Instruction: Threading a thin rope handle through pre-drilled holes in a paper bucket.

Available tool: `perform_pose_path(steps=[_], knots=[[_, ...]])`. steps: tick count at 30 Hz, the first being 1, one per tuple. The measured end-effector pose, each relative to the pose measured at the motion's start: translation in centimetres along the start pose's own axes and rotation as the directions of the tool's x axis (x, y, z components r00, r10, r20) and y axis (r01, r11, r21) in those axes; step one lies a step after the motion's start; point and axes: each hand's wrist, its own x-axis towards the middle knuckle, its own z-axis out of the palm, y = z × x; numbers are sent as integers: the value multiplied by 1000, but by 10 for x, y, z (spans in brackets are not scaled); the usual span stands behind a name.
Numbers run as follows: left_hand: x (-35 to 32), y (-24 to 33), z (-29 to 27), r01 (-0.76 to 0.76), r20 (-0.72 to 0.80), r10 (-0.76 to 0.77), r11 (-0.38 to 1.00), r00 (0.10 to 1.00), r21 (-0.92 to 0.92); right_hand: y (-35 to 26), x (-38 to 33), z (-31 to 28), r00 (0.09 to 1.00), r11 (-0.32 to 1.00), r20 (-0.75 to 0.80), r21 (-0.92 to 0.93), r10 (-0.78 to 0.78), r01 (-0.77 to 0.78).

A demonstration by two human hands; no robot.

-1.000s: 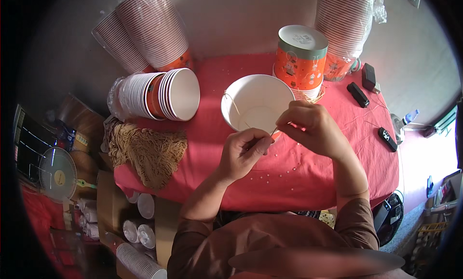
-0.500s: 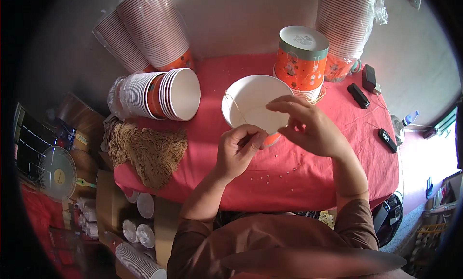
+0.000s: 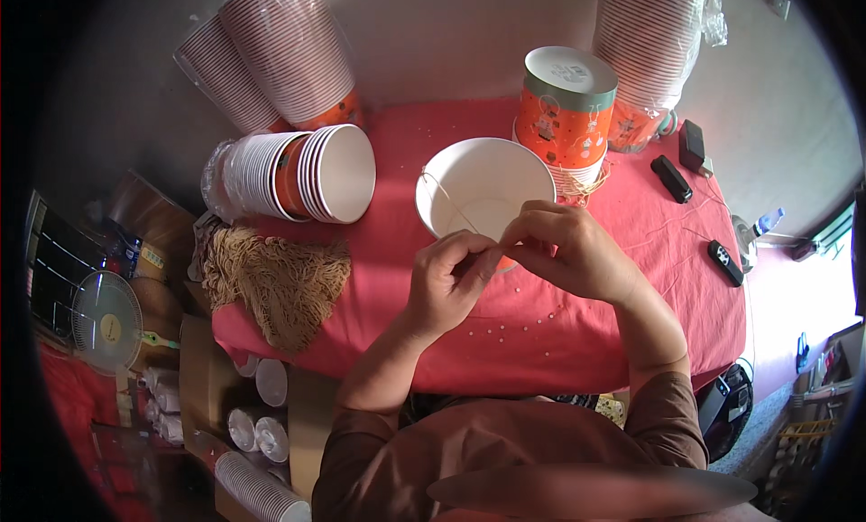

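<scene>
An open paper bucket (image 3: 451, 175), white inside, stands upright on the red-covered table in front of me. A thin tan cord (image 3: 445, 195) is fastened at the left side of its rim and runs across the opening to my fingers. My left hand (image 3: 444, 286) pinches the cord between thumb and forefinger above the near rim. Fingertips touching the left ones, my right hand (image 3: 577, 253) is closed in a pinch at the cord's end. The end itself is hidden by the fingers.
Upside-down orange buckets (image 3: 566, 116) stand behind on the right; a row of buckets (image 3: 347, 175) lies on its side at left. A heap of tan cords (image 3: 280, 283) hangs over the table's left edge. Small white bits (image 3: 514, 328) lie scattered near me. Black devices (image 3: 670, 179) sit at right.
My right hand has come left and down to my left fingertips, its spread fingers closing into a pinch. The left hand has barely moved and keeps hold of the cord.
</scene>
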Motion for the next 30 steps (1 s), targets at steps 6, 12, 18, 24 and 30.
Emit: perform_pose_path(steps=[6, 12, 18, 24, 30], knots=[[3, 4, 4, -252, -34, 277, 912, 960, 323, 15, 4, -15, 983, 990, -168, -135, -70, 47], [3, -3, 10, -325, 102, 347, 679, 932, 659, 28, 6, -31, 946, 935, -303, -355, -118, 3], [9, -11, 2, -255, 90, 256, 738, 963, 625, 37, 5, -28, 988, 939, -100, -333, -119, 79], [8, -20, 3, -147, 23, 162, 817, 987, 558, 43, 4, -15, 999, 948, 38, -318, 26, -13], [5, -25, 19, -259, 97, 241, 852, 966, 454, 39, 7, -11, 986, 986, 149, -157, 76, -52]])
